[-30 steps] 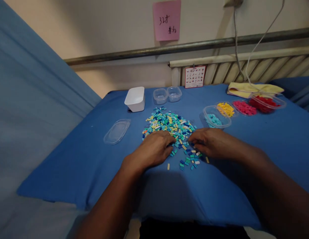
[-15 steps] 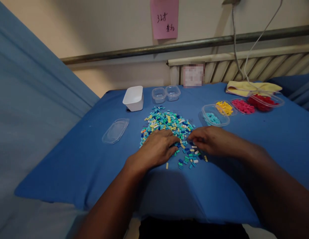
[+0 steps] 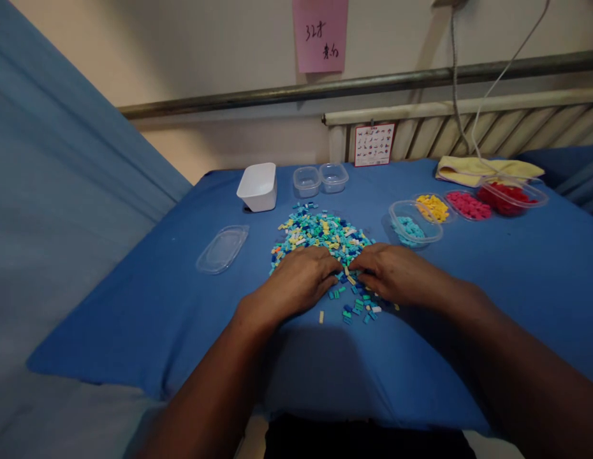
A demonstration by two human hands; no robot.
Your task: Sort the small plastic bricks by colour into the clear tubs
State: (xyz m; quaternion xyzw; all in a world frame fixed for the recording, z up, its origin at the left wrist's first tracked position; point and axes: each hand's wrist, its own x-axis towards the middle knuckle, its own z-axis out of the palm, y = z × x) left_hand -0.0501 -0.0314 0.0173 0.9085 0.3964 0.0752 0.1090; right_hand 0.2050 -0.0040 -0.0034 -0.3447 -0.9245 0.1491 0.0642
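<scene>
The left hand (image 3: 301, 274) and the right hand (image 3: 395, 271) are both palm down, fingers bent and half closed, with the fingertips near each other across a narrow gap. The fingertips are partly hidden at this angle, so I cannot tell whether either hand has hold of a brick. The left hand rests against the near edge of a heap of small toy bricks (image 3: 320, 229), and the right hand is at the heap's near right edge. The heap, spread on the table (image 3: 109, 325) under a blue cover, mixes light blue, dark blue, green, pale yellow and white.

Loose bricks (image 3: 358, 307) lie on the near side, between the hands and closer to the wearer, with one pale yellow brick (image 3: 321, 317) apart from them.

Right of the heap is a clear tub (image 3: 429, 241) with light blue pieces (image 3: 409, 228); beyond it sit yellow pieces (image 3: 431, 208), pink pieces (image 3: 468, 205) and red pieces (image 3: 502, 197) in clear containers, with a folded yellow cloth (image 3: 488, 169) behind.

Left of the heap lies a clear lid (image 3: 223, 250). Farther back stand a white bin (image 3: 258, 187) and two small clear containers (image 3: 307, 187) side by side. A printed card (image 3: 373, 145) stands before the radiator (image 3: 492, 121).
</scene>
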